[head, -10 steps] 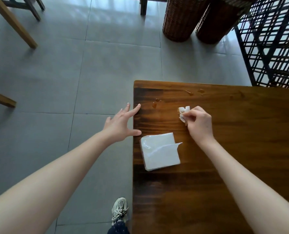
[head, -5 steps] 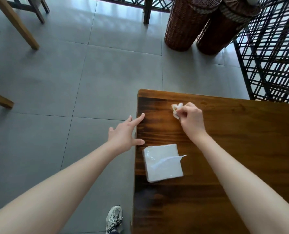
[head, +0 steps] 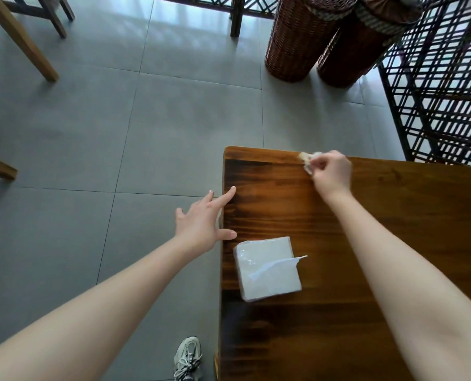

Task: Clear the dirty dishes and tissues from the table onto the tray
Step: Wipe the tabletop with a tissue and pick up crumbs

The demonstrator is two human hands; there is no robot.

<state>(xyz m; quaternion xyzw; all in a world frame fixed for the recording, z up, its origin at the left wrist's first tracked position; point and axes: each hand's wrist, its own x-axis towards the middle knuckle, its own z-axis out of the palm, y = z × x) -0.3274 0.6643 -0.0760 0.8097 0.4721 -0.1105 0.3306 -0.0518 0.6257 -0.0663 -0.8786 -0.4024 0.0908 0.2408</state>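
Grey tile flr — wicker baskets

A: What of the crumpled tissue?
B: Mostly buried inside the right grip; too balled up to read.
A: And the desk?
B: Cropped at right and bottom.
A: The wicker baskets, the shoe?
B: Clipped by the top edge; cut by the bottom edge.

Single wide-angle view from head height, facing forward and steeply down onto a table corner and floor. Near enough for both forearms to fill the lower frame; edges seemingly bowed by the lens.
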